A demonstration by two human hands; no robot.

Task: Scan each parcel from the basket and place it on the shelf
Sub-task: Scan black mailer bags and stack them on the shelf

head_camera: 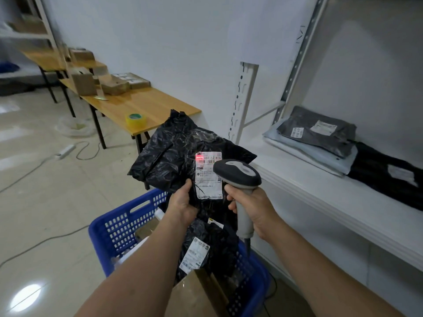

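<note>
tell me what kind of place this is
Likely a small parcel depot or pickup point: the right hand aims a barcode scanner at a labelled black parcel, a blue basket holds more, and labelled bags lie on a white shelf.

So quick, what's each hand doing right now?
Left hand: grips the black parcel.
Right hand: grips the scanner.

Black labelled parcel [174,156] before scanner [238,172], above basket [107,227]

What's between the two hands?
Head view: the black parcel and its white label sit between the left hand, gripping the parcel, and the right hand, gripping the scanner.
</note>
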